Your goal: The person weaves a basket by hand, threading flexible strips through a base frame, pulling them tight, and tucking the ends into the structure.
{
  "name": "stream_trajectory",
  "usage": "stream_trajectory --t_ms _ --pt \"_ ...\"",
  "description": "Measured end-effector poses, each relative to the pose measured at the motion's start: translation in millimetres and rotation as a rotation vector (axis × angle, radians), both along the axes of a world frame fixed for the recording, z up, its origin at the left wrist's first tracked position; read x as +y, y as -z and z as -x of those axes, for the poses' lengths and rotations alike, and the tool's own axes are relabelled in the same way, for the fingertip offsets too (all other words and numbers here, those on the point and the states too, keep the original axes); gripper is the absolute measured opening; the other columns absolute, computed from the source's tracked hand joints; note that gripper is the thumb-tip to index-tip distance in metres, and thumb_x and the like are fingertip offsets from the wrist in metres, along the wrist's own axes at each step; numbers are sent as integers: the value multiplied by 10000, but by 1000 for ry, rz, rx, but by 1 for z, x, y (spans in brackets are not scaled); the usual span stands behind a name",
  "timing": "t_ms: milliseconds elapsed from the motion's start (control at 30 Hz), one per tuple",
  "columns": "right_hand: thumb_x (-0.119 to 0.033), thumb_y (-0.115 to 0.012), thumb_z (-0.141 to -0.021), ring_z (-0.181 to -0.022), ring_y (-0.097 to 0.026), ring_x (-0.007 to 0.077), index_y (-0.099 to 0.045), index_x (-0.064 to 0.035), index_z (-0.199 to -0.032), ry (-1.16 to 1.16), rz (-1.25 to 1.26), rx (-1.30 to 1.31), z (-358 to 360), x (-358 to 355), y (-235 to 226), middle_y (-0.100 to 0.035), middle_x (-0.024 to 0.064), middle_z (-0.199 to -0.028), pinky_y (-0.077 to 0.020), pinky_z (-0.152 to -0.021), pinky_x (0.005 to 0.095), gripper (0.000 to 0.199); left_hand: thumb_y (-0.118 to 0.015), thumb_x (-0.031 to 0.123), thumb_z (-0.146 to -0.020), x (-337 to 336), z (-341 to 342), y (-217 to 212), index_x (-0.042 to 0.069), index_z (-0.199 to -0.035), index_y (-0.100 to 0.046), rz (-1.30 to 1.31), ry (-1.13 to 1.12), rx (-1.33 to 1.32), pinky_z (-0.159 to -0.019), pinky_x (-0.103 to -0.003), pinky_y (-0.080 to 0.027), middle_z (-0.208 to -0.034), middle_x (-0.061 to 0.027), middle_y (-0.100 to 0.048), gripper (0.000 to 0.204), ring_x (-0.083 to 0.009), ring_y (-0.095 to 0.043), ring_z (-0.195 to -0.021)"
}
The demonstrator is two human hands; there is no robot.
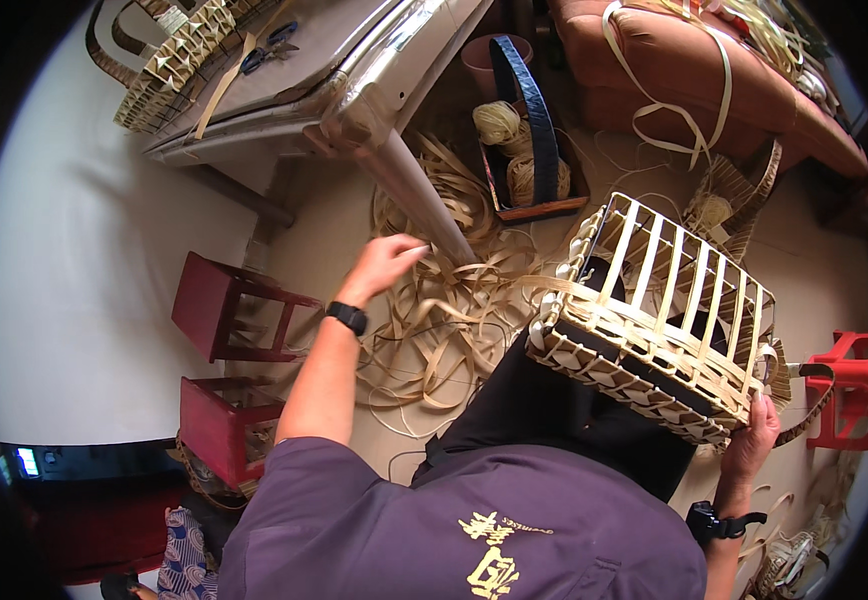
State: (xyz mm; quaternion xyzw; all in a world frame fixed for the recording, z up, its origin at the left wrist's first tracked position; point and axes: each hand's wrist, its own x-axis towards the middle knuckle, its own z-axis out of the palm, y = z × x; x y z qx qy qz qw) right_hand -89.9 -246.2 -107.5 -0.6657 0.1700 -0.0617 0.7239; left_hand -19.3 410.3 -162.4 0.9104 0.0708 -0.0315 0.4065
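Observation:
A half-woven basket [654, 318] of cream flat strips on a dark frame rests tilted on my lap. Its near side has a band of crosswise strips, while the part above shows parallel strips with gaps. My right hand [751, 436] grips the basket's lower right corner, thumb against the rim. Off to the left, my left hand [384, 268] is raised over the floor with its fingers curled together; whatever is in them cannot be made out. A pale strip [529, 283] runs out from the basket's left end toward the heap of loose strips [439, 335] below that hand.
A table [284, 75] with scissors [270, 48] stands at the far left, its leg beside the heap. Beyond lies a box [539, 209] with strip rolls. Two dark red stools [216, 305] are left, a red plastic stool [851, 392] right, an orange sofa [644, 85] behind.

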Motion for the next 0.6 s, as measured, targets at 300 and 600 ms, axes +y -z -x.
stream_trajectory --t_ms 300,600 --pt "-186 -603 -1094 -765 -639 79 -675 -5 -964 42 5 41 -2 17 -17 -711 24 -913 -541 -723 246 234 -779 184 -1004 -150 -30 -110 57 -1109 -691 436 491 249 -581 -220 -496 -934 -1 -719 187 -35 -598 -709" --pt "-152 -638 -1085 -637 -378 21 -521 -116 -755 57 -18 -80 1 22 0 -456 -91 -729 -348 -584 224 352 -804 152 -970 5 -10 -18 51 -819 -687 282 28 -114 -622 -247 -407 -742 74 -570 216 -38 -474 -702"
